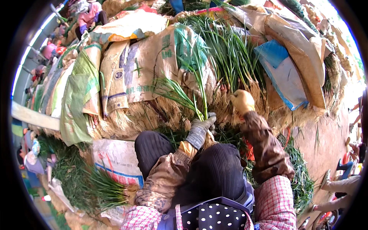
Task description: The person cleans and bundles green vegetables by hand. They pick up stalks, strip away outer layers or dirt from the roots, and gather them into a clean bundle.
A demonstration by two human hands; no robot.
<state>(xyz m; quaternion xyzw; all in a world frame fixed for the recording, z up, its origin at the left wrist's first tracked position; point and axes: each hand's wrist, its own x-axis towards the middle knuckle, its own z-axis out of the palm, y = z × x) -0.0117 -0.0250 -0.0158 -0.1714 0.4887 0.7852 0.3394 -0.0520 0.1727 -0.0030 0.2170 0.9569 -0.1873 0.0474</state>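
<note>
My left hand, in a grey knit glove over a yellow one, grips a few green garlic-like plants near their lower stems. Their long leaves fan upward, and pale roots hang below the fist by my knee. In a yellow glove, my right hand is curled at the root end of a loose row of the same plants. Its fingers are turned away, so whether they pinch a stem is hidden. Reddish-white bulbs and tan roots show beside it.
Woven sacks cover the long heap, with a blue-edged sack to the right. A tied bundle lies left of my knees near a printed white sack. Cut leaves lie at right. Other people sit or stand around.
</note>
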